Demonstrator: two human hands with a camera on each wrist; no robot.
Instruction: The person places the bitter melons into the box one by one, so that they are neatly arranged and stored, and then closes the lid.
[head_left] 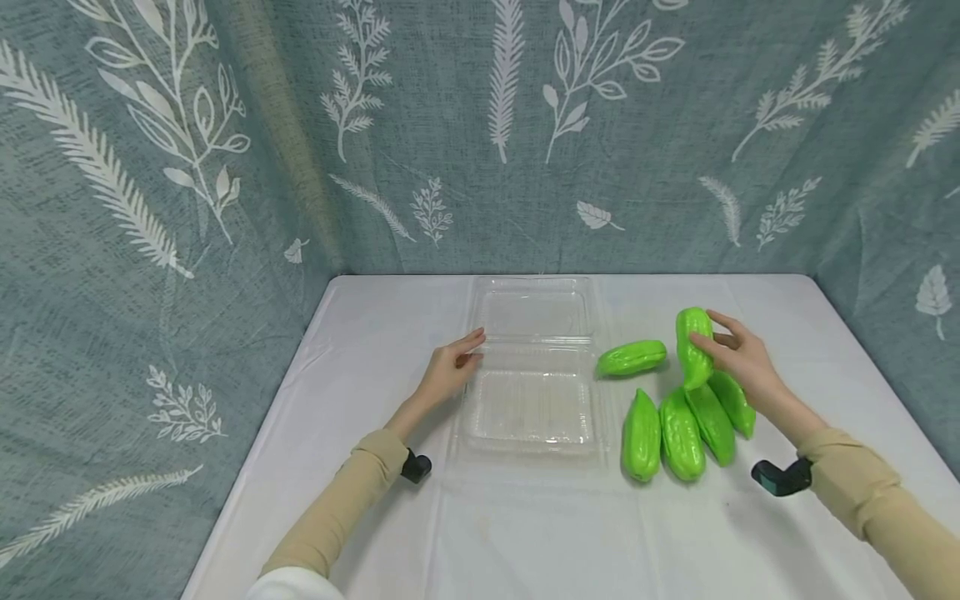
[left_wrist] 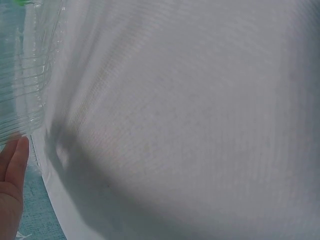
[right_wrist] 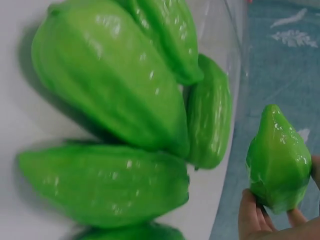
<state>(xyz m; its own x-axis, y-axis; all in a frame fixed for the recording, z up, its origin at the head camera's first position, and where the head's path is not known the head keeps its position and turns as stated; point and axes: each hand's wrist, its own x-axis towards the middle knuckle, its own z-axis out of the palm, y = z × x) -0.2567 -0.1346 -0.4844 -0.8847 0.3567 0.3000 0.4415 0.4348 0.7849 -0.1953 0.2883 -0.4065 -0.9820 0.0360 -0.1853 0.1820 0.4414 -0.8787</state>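
We see the right hand with its grip pinching a glossy green ridged gourd, thumb on the near side, fingers on the far side. In the head view, the gourd stands roughly upright, lower end overlapping the row of gourds; the right-wrist view shows us it's raised and apart from them.

Left hand is at the left edge of a clear plastic clamshell container. Its grip is spread, fingers fairly straight, tips at the container wall; we can't tell how firmly they touch. Container lies unfolded on the desk, ribbed base nearer us, lid folded back toward the far edge.

A second gourd lies sideways just right of the container. Nearer us and further right, four more lie side by side: leftmost gourd with pointed tip away from us, then gourd, gourd and gourd slanting, the last partly behind its neighbour.

White cloth covers the desk; blue-green curtain with white leaf prints behind. We note beige sleeves, black device at the left wrist.
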